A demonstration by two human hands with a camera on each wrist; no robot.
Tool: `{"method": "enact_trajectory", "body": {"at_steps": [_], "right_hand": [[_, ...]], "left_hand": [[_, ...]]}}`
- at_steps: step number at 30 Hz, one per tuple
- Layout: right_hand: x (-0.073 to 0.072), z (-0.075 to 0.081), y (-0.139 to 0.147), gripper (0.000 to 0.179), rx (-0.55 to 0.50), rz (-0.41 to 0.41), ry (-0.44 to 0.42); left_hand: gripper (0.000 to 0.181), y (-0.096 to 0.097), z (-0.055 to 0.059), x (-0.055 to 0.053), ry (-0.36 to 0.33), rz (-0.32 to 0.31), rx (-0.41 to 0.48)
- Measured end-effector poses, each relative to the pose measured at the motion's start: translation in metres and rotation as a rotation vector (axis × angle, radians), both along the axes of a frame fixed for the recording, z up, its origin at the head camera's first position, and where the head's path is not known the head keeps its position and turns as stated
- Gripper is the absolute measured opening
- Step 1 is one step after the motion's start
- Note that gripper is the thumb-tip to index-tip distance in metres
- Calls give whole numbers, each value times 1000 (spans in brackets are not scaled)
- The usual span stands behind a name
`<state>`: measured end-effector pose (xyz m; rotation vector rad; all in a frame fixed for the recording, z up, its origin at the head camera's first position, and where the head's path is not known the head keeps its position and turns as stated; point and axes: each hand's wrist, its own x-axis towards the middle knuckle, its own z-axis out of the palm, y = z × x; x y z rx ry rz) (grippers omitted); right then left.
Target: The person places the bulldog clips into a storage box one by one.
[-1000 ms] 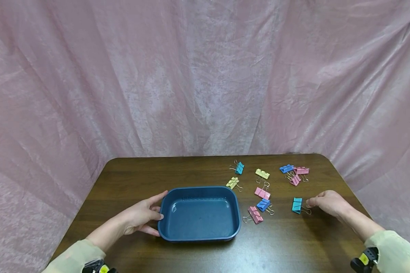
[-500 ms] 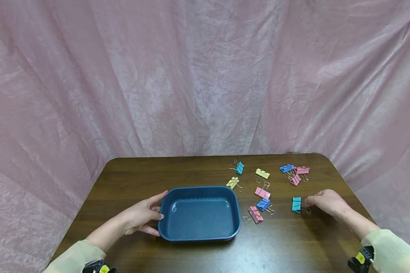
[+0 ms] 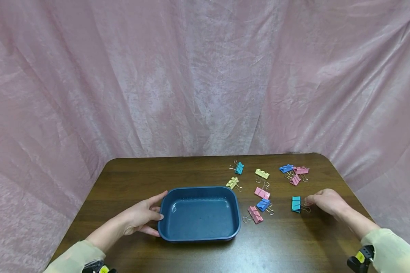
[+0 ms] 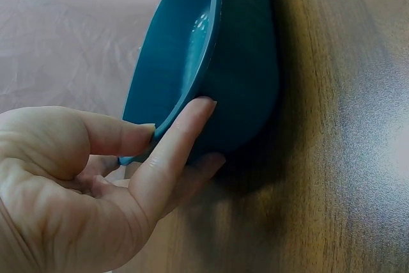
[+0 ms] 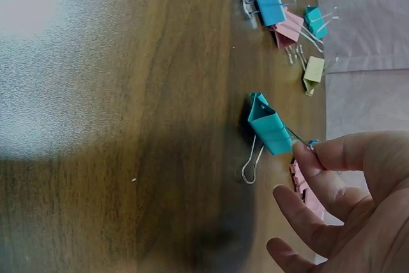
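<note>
My left hand [image 3: 141,216] holds the left end of an empty dark blue tray [image 3: 201,216]. In the left wrist view, the thumb lies over the rim of the tray [image 4: 246,62] and the fingers press its outer wall. My right hand [image 3: 329,201] is at the right side of the table, beside a teal binder clip [image 3: 295,204]. Seen from the right wrist, thumb and index finger pinch one wire handle of that teal binder clip [image 5: 271,132]; its other handle sticks out free. The remaining fingers are loosely bent.
Between tray and right hand lie a pink clip [image 3: 255,215], a blue clip [image 3: 263,204], another pink clip [image 3: 262,193] and two yellow clips [image 3: 262,174]. Behind them is a second teal clip [image 3: 239,167]. A blue-and-pink cluster [image 3: 295,179] lies near the wooden table's [image 3: 177,172] back right corner.
My right hand and the teal binder clip have shifted slightly left and away from me. The left hand and the tray have stayed in place.
</note>
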<state>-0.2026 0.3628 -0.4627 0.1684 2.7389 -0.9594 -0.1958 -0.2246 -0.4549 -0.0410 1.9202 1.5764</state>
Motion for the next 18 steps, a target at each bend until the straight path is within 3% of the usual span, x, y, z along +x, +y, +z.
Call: {"method": "enact_trajectory", "body": {"at_steps": [10, 18], "right_hand": [[3, 13, 4, 41, -93, 32, -64], [3, 28, -2, 51, -126, 38, -43]], "left_hand": [[85, -1, -2, 0, -3, -2, 10], [85, -1, 0, 0, 0, -1, 17]]}}
